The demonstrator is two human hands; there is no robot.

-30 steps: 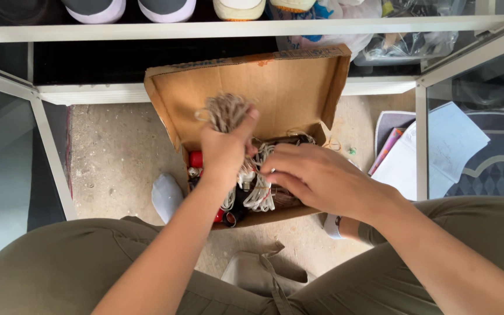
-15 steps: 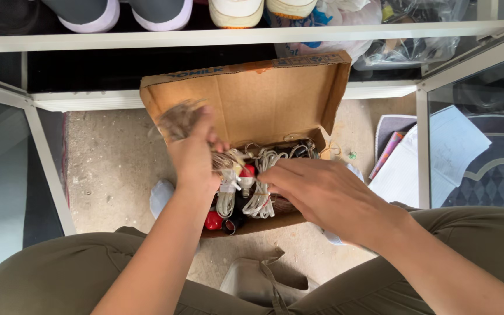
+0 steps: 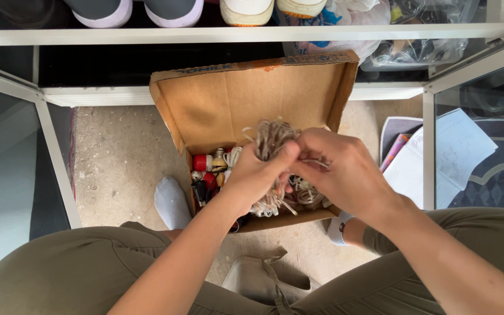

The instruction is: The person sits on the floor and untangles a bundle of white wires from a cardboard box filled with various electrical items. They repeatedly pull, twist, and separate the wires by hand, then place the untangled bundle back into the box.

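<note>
An open cardboard box (image 3: 246, 105) sits on the concrete floor between my knees, its lid standing up at the back. Inside lie small red and dark parts (image 3: 203, 169) and coiled pale cords (image 3: 298, 195). My left hand (image 3: 252, 178) is closed around a tangled bundle of beige twine (image 3: 270, 138), held above the middle of the box. My right hand (image 3: 336, 172) meets it from the right and pinches strands of the same bundle. The two hands touch over the box.
A white shelf (image 3: 246, 34) with shoes and plastic bags runs across the top. Glass cabinet doors stand open at left (image 3: 7, 169) and right (image 3: 479, 122). Papers and a notebook (image 3: 438, 154) lie at right. A beige strap bag (image 3: 263, 274) rests by my legs.
My left hand swung the twine bundle from the box's left side back over its middle. My right hand rose from the cords inside the box and took hold of the bundle.
</note>
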